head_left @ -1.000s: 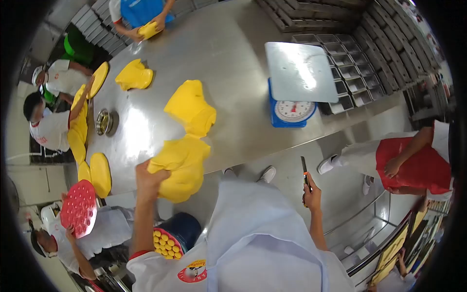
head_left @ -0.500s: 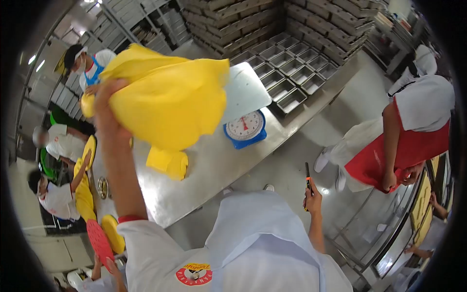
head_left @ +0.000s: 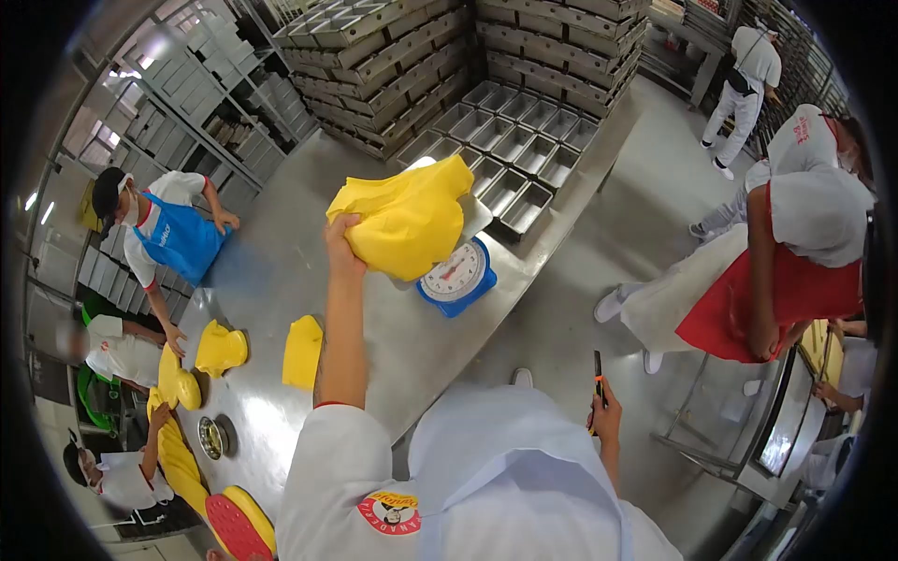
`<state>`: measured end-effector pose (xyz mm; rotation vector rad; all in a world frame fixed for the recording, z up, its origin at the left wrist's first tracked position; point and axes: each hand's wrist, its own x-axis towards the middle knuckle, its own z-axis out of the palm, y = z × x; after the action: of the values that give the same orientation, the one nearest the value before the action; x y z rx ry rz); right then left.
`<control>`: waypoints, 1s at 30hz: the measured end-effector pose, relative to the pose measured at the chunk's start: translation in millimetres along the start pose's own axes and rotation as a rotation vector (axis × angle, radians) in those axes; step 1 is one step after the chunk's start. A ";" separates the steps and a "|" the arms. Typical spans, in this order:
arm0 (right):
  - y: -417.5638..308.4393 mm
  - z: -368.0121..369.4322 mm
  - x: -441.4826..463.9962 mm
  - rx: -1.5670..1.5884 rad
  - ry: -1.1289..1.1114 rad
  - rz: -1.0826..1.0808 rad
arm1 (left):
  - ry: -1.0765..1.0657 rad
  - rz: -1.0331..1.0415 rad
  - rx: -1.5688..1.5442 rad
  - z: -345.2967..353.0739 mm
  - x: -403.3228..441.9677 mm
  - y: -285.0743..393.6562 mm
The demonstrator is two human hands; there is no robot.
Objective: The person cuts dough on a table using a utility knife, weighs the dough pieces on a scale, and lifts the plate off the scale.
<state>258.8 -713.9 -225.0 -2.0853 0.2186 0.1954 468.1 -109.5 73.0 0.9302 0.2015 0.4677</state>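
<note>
A large piece of yellow dough (head_left: 407,220) is gripped in my left hand (head_left: 344,245), over the pan of a blue dial scale (head_left: 456,277). The dough hides much of the scale's pan. My right hand (head_left: 605,411), low at the right of my body, is closed on a knife (head_left: 599,374) with an orange and black handle, its dark blade pointing up. Two more dough pieces lie on the metal table, one (head_left: 303,352) near my left forearm and one (head_left: 222,349) farther left.
Metal baking tins (head_left: 524,150) stand behind the scale, with stacked tins (head_left: 383,70) beyond. A metal bowl (head_left: 213,437) and more dough (head_left: 178,449) are at the left. A person in a blue apron (head_left: 173,229) is across the table; a person in a red apron (head_left: 739,304) is at the right.
My left hand has lifted the dough off the table and carried it to the scale. The view has turned toward the tins. My right hand still holds the knife low.
</note>
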 end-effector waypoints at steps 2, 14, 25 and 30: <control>34.3 3.8 -2.1 -0.114 -0.038 -0.131 | 0.071 0.005 0.076 -9.4 -13.9 7.0; -49.8 14.0 53.3 -0.029 -0.171 -0.071 | -0.186 -0.117 0.748 -63.4 -48.1 35.9; -64.2 28.8 42.0 -0.138 -0.205 -0.322 | -0.067 -0.112 0.625 -114.0 -61.0 37.0; -220.3 19.6 49.7 -0.170 -0.154 -0.523 | -0.218 0.010 0.762 -57.8 -52.5 32.5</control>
<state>357.9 -592.0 -61.6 -2.2053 -0.4481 0.0565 391.1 -75.9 63.6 1.7189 0.1776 0.2897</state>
